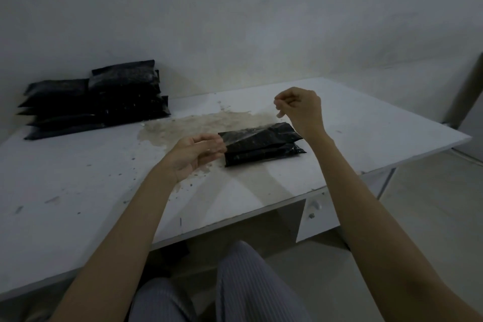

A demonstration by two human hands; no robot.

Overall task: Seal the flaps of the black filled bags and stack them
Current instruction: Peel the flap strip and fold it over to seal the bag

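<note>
Both hands are up over the big white table point(78, 178). Left hand point(193, 155) pinches one end of a thin clear plastic strip point(251, 130), right at the left edge of the black filled plastic bag point(261, 148). Right hand point(300, 110) is higher, just behind the bag's far right corner, with its fingers curled and pinching the other end of the strip. This bag lies flat near the middle of the table, on top of another black bag. A tall pile of black filled bags point(96, 102) sits far off at the back left, by the pale wall point(235, 21). A brown stain point(188, 125) spreads between the pile and the bag.
</note>
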